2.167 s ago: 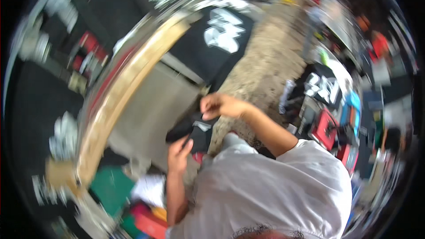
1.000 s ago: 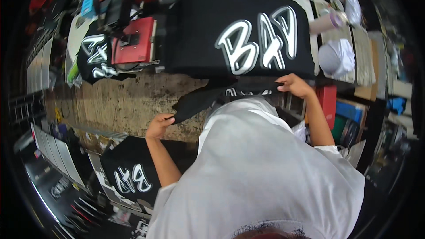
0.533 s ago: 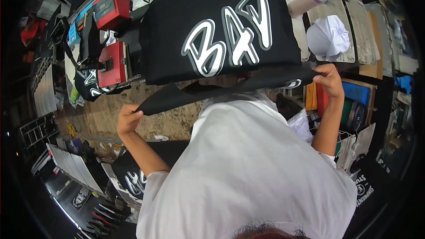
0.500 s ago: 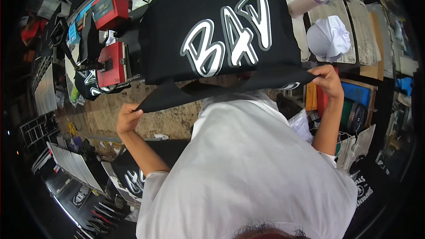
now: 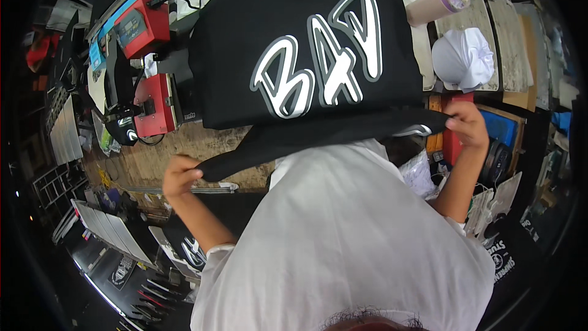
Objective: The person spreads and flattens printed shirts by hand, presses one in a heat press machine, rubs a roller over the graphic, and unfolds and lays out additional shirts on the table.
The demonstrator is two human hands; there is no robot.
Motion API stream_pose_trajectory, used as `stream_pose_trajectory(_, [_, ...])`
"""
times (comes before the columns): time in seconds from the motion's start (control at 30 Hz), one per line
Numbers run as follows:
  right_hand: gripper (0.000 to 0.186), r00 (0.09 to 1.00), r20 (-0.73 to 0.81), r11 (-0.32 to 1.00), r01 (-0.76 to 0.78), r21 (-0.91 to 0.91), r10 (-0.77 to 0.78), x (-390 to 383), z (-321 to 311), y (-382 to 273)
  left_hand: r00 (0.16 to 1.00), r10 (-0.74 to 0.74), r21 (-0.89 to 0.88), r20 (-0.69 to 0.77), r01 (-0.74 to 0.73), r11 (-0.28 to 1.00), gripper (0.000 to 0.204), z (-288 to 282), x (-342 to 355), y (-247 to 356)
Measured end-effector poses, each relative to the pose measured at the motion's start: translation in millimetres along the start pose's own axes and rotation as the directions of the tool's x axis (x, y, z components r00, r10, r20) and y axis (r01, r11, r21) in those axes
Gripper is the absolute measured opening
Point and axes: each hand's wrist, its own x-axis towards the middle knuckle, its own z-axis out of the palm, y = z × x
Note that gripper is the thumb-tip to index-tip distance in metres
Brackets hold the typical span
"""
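- Far left, at about ten o'clock in the view, a red control box (image 5: 142, 27) with a small screen sits above a second red unit (image 5: 154, 105).
- The left hand (image 5: 182, 176) is at about nine o'clock, thumb and fingers pinched together on the left end of a black cloth (image 5: 324, 129). A brown wooden surface (image 5: 144, 153) shows just beyond it.
- Below, near eight o'clock, part of a black printed garment (image 5: 190, 245) shows.
- The black cloth is at mid-view, a long narrow band drawn out between the two hands. From the left fingertips its long axis runs off between two and three o'clock, so its right end stands higher. A bit of white print shows near that end.
- At twelve o'clock from the band lies a wide black shirt (image 5: 226, 55) with big white lettering, spread roughly along the three-to-nine line. The band's upper edge meets its lower edge in view; I cannot tell whether they touch.
- Toward one o'clock, a pinkish capped bottle (image 5: 440, 5) lies tilted, with a white cap (image 5: 463, 59) below it.
- The right hand (image 5: 468, 125), at about two o'clock, pinches the band's right end. It is nearer the spread shirt than the left; the lettering lies at its ten o'clock.
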Motion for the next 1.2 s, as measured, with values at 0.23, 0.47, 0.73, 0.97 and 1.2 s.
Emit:
stream_pose_trajectory(0.23, [0.045,0.917,-0.326,0.962,0.265,0.07,-0.23,50,-13,-98,0.898,0.243,0.199,-0.366,-0.18,0.963,0.037,10,62,155])
stream_pose_trajectory(0.47, [0.059,0.899,-0.412,0.978,-0.071,0.194,0.147,289,-40,-12,0.905,-0.092,0.001,-0.416,0.101,0.995,0.028,-65,302,54])
stream_pose_trajectory(0.73, [0.039,0.739,-0.661,0.98,-0.2,-0.026,0.133,332,-39,49,0.807,0.098,0.166,-0.582,0.0,0.986,0.022,-59,369,7])
stream_pose_trajectory(0.97, [0.019,0.922,-0.385,0.992,0.015,0.129,0.037,240,-30,-16,0.918,0.179,0.224,-0.355,-0.103,0.969,0.017,-58,272,47])
stream_pose_trajectory(1.2, [0.035,0.911,0.176,0.926,0.353,0.136,-0.373,22,-66,-30,0.786,0.456,0.021,-0.418,-0.494,0.869,0.02,6,28,81])
